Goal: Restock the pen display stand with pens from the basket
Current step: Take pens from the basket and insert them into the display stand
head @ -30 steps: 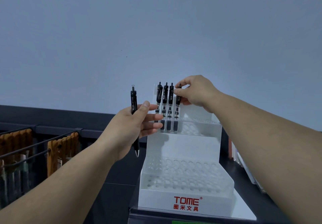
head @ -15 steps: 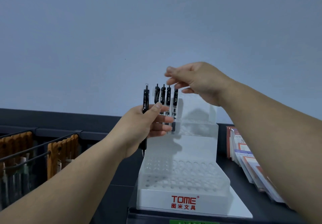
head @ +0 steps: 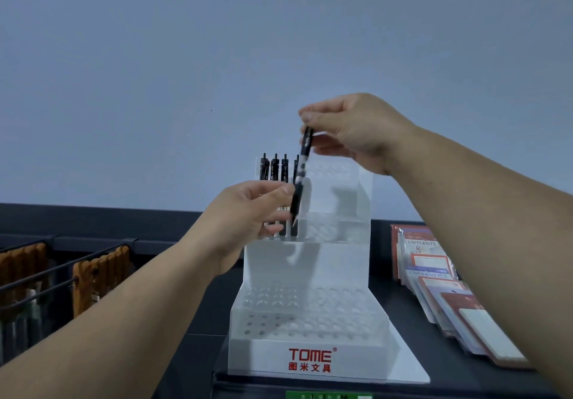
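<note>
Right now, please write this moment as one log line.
pen: tilted; right hand: pinches its top; left hand: holds its lower barrel; display stand: four pens in upper tier

This looks like a stationery shop. A white stepped display stand (head: 350,358) dotted with rows of holes sits at the front edge of a dark desk (head: 198,352). Its front wall carries a red TOME logo (head: 310,355) above Chinese characters, and a few black pens (head: 274,169) stand upright in its top tier. Along the desk's right edge, packaged notebooks (head: 434,274) lie fanned out, one marked UNIVERSITY. To the left, black wire racks (head: 37,277) hold rows of brown goods (head: 99,268), too blurred to name. A green label strip (head: 328,395) runs along the desk's front edge below the stand. A plain pale wall (head: 217,57) rises behind.
</note>
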